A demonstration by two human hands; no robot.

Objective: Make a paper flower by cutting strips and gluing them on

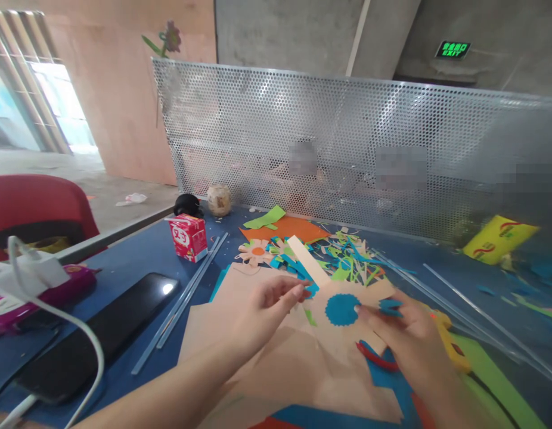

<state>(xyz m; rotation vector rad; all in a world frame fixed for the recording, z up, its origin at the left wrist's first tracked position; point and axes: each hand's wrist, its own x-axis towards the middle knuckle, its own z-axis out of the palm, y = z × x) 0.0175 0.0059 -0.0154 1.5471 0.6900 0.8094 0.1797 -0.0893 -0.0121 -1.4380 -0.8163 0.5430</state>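
Grip: your right hand (405, 333) is pinching the pale paper flower (354, 287), thumb pressing the edge of its blue disc (341, 310). Your left hand (269, 304) is curling beside it; cannot tell whether it's gripping the blue scrap (310, 289). You're holding the flower above the pale sheets (280, 357). Risks: uneven thumb pressure skewing the disc; the red loop (378, 357) catching a petal.

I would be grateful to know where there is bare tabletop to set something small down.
There is bare blue tabletop between the phone and the red box, left of the clear sticks. A smaller patch lies between the paper scraps and the yellow packet. It is crowded around the left hand and right hand: sheets beneath, scraps beyond, yellow tool at right.
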